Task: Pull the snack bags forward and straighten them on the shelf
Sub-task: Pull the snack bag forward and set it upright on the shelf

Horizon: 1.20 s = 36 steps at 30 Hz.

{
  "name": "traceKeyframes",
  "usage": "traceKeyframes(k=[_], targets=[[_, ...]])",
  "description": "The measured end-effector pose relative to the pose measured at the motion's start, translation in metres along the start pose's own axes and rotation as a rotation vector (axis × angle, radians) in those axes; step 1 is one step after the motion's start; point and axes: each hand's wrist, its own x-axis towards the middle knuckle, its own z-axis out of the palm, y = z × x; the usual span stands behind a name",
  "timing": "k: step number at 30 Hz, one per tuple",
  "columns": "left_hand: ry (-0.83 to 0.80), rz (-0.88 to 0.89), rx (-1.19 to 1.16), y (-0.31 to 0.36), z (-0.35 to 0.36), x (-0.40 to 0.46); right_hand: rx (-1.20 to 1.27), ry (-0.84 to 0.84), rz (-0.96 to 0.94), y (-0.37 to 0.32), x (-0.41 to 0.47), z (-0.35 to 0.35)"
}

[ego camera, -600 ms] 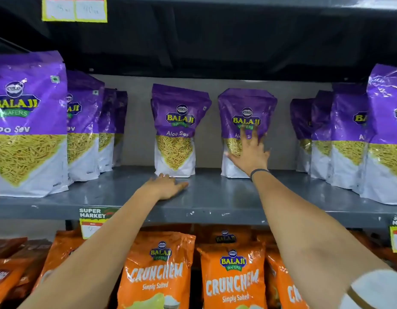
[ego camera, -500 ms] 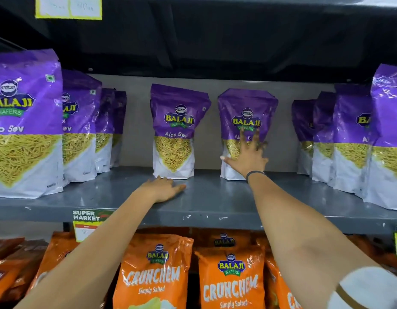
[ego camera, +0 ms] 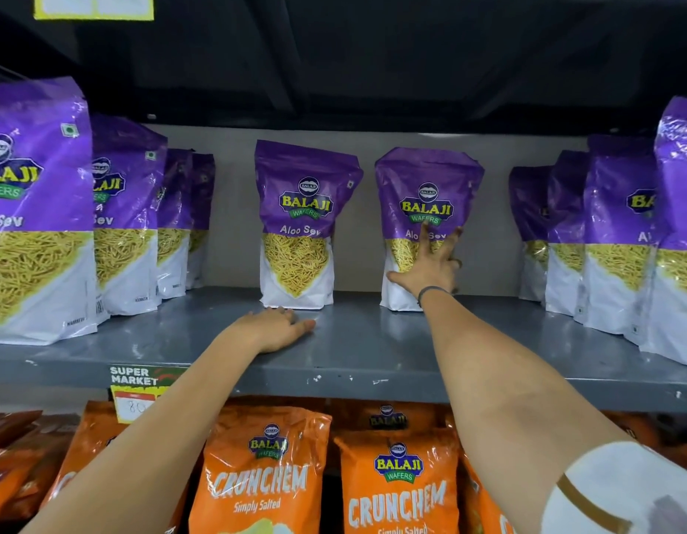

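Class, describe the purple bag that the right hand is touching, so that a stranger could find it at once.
Look at the grey shelf above the orange bags. Two purple Aloo Sev bags stand alone at its back, in the middle gap. It is the right-hand one, the only bag with the right hand spread on its front.

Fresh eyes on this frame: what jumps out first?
Two purple Aloo Sev bags stand alone at the back of the grey shelf, with fuller rows at both sides. The right hand is spread on the right bag; the left hand lies flat on the shelf just before the left bag. Orange Crunchem bags fill the shelf below.
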Motion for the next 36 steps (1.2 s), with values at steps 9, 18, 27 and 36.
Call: traceKeyframes(k=[9, 18, 27, 36], targets=[[-0.012, -0.001, 0.01, 0.003, -0.002, -0.004, -0.04, 0.005, -0.001, 0.001, -0.013, -0.011], [-0.008, -0.01, 0.008, 0.004, -0.003, -0.006, -0.045, 0.01, -0.012, 0.002, -0.033, -0.026], [-0.008, -0.01, 0.005, 0.003, -0.001, -0.002, -0.04, 0.035, -0.024, 0.006, -0.053, -0.039], [-0.018, 0.002, 0.005, 0.001, 0.0, 0.002, -0.028, 0.099, -0.032, 0.01, -0.075, -0.052]])
